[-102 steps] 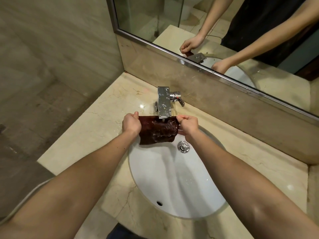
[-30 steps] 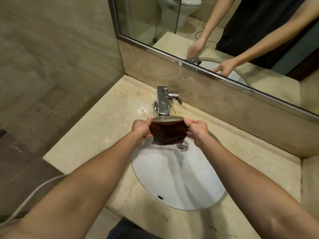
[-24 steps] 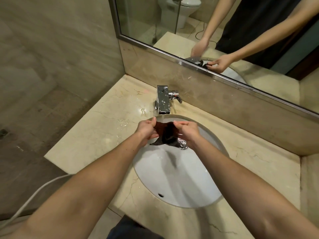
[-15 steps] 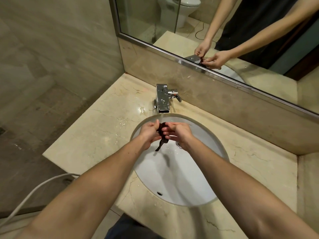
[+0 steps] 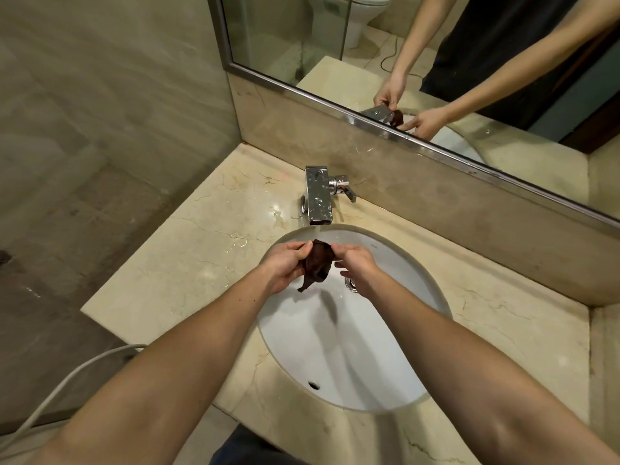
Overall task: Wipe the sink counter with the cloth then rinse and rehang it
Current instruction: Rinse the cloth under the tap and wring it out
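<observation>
Crumpled dark cloth [image 5: 317, 264] over glossy oval sink [image 5: 322, 350]

Dark cloth [image 5: 317, 263] limp, soft, looking wet; chrome tap [image 5: 318, 199] mirror-bright, speckled with droplets; cream marble counter [image 5: 188, 263] polished, veined, glistening; white basin [image 5: 352, 357] smooth glossy ceramic; mirror frame [image 5: 302, 93] brushed metal
</observation>
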